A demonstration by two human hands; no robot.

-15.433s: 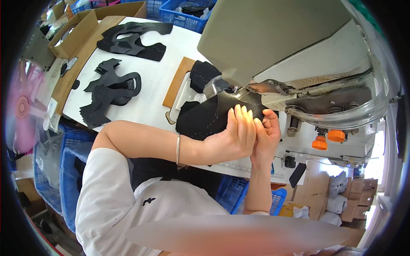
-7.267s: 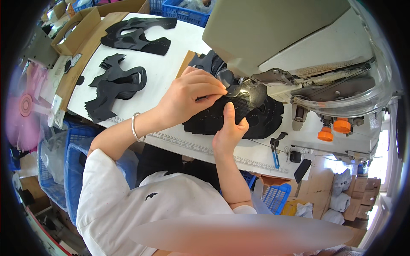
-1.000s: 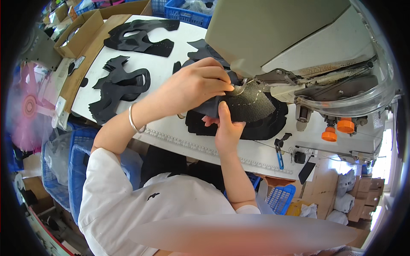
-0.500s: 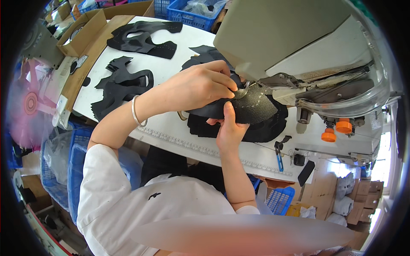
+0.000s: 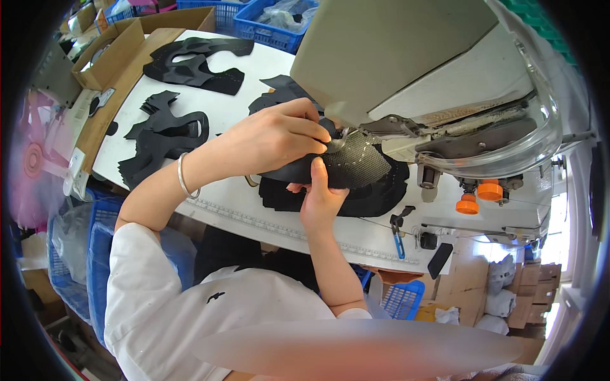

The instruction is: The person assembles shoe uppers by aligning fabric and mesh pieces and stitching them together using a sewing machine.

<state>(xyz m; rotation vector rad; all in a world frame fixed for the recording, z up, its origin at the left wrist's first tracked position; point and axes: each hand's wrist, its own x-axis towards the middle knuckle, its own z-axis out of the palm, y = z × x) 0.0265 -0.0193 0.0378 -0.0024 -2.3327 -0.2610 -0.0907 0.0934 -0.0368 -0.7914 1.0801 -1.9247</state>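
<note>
Both hands are on a black sheet piece with a shiny mesh panel [image 5: 362,162], at the needle end of the sewing machine [image 5: 387,149]. My left hand [image 5: 276,138] comes over from the left, its fingertips pinching the piece beside the mesh edge. From below, my right hand [image 5: 321,198] grips the near edge, thumb on top and fingers curled underneath. A stack of black cut pieces [image 5: 286,195] lies under the held one. Behind my left hand are more dark pieces [image 5: 279,95], partly covered. The needle tip itself is hidden.
Black cut-outs [image 5: 166,136] lie on the white table [image 5: 219,117] at left, with another shaped piece [image 5: 222,81] behind. A ruler strip [image 5: 273,227] runs along the front edge. Blue-handled snips [image 5: 398,238] lie at right. Blue crates [image 5: 403,298] stand around the table.
The view has shifted slightly, so the table and machine appear further left. Both hands keep nearly the same grip and place on the mesh-panelled piece.
</note>
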